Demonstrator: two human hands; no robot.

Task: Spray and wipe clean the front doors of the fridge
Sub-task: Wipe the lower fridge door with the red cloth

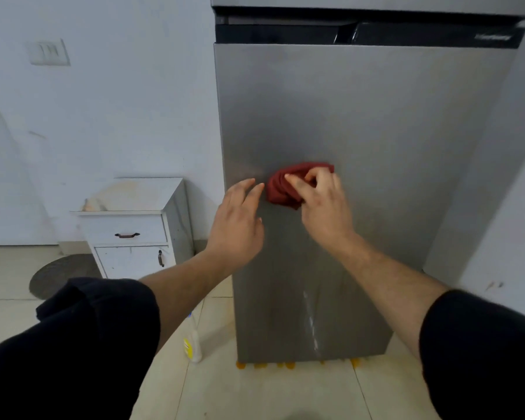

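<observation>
The right hand point(322, 201) has a bunched red cloth point(288, 186) pinched in curled fingers and pressed flat against the lower door point(361, 122) of the silver fridge, roughly mid-height on the panel. The left hand point(237, 219) sits just beside the cloth, at its nine o'clock, fingers spread loose and empty, the fingertips close to the door's left edge; whether they actually touch the metal I cannot tell. Both forearms come out of rolled dark sleeves point(97, 316).

Down the door, at about six o'clock from the cloth, a pale wet streak point(311, 322) runs toward the bottom edge. A spray bottle point(193, 344) with a yellow label stands on the tiled floor point(270, 392) at the fridge's lower left corner, partly hidden behind the left arm (only its lower body shows clearly).

At nine o'clock from the fridge a small white cabinet point(134, 228) with a drawer and a door stands against the wall, with a round dark mat point(58, 277) on the floor beside it, and a light switch plate point(47, 52) on the wall above
</observation>
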